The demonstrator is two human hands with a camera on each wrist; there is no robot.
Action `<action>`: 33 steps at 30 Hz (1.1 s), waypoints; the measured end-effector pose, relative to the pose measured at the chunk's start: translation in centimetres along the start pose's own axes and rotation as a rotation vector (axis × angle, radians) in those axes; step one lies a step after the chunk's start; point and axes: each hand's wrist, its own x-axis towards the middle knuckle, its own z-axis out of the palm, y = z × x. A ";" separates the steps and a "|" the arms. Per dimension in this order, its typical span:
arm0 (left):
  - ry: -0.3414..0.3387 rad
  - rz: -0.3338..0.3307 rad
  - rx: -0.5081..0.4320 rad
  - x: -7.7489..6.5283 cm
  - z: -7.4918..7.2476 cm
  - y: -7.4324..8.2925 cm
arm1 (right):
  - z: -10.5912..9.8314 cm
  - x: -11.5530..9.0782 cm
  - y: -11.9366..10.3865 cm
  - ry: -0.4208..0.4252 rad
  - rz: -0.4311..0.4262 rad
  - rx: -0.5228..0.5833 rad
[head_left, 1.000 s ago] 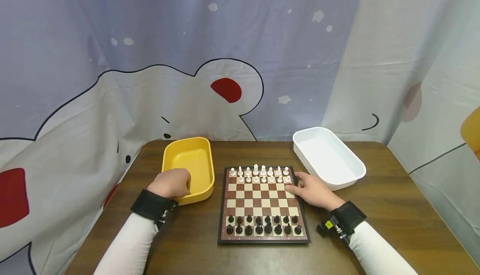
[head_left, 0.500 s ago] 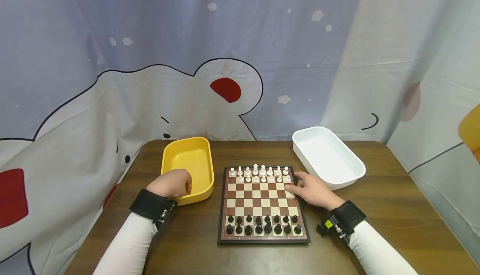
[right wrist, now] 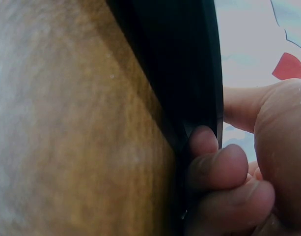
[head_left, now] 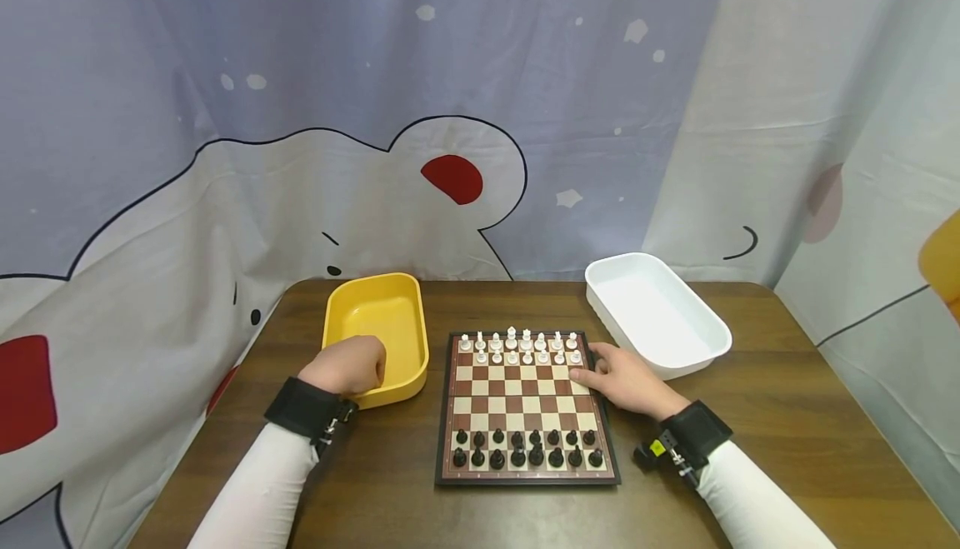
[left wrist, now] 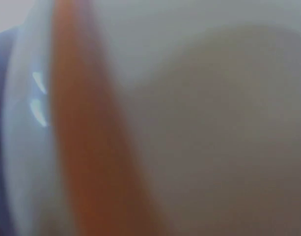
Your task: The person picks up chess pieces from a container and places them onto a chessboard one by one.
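At the left, my left hand point(head_left: 348, 364) has its fingers curled over the near left rim of a yellow tray point(head_left: 408, 303), gripping it. The fingertips are hidden in the head view, and the left wrist view is too blurred to show them. My right hand point(head_left: 626, 378) holds the right edge of a chessboard point(head_left: 495, 405). Its thumb lies on top near the white pieces, and in the right wrist view its curled fingers point(right wrist: 226, 169) press against the board's black side point(right wrist: 189, 64). White chess pieces point(head_left: 512, 341) line the far rows; black ones point(head_left: 517, 449) stand in the near rows.
A white tray point(head_left: 660, 307) stands at the back right, just beyond my right hand. Everything rests on a brown wooden table point(head_left: 795, 416). A printed curtain point(head_left: 600, 116) hangs behind the table and along its sides.
My left hand shifts very slightly at the yellow tray's rim. My right hand, the chessboard and the pieces stay in place.
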 end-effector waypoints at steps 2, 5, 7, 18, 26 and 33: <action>0.012 0.004 0.010 0.0 0.0 0.1 | 0.0 0.0 0.0 0.000 0.000 0.001; 0.025 0.003 0.019 0.1 0.0 0.1 | 0.0 0.0 0.0 0.000 -0.002 0.000; 0.028 -0.001 0.019 0.2 0.0 0.1 | 0.1 0.0 0.0 0.002 -0.004 -0.002; 0.135 0.006 0.017 0.7 -0.2 0.5 | 0.0 0.0 0.0 -0.010 0.007 0.020; 0.324 0.064 0.099 1.0 -0.5 0.9 | 0.0 0.0 -0.1 -0.010 0.014 0.015; 0.485 0.133 0.087 1.3 -0.7 1.6 | -0.1 0.0 -0.1 -0.007 0.013 0.014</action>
